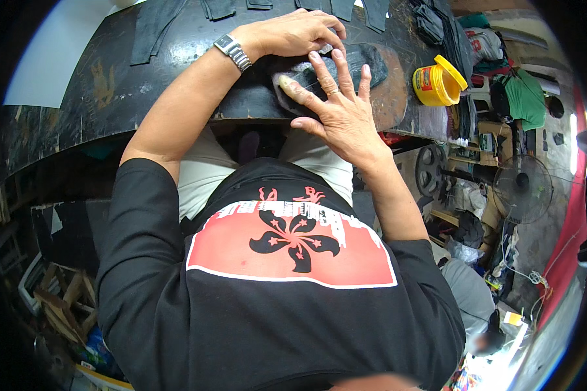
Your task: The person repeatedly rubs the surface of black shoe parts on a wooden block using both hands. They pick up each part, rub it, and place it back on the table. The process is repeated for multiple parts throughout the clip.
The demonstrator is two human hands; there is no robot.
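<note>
On the dark worktable [195, 98], a dark, folded-looking piece of material [366, 60] rests on a worn brownish slab [392, 98]. My right hand [346, 120] lies over the near side of this piece, its fingers spread apart. A ring circles one finger, and another fingertip has a pale yellowish patch. At the far edge of the piece, my left hand [290, 34] reaches across with loosely bent, separated fingers pointing down. A metal-band watch [232, 52] is on that wrist. What lies under my palms is partly hidden.
An open yellow tub [437, 85], its lid tilted, stands right of the slab. Dark cut fabric pieces [155, 29] lie along the far side. Stacked dark fabric [430, 26] sits at far right. Beyond the table's right end stands a fan [522, 186]; a white sheet [52, 58] is at left.
</note>
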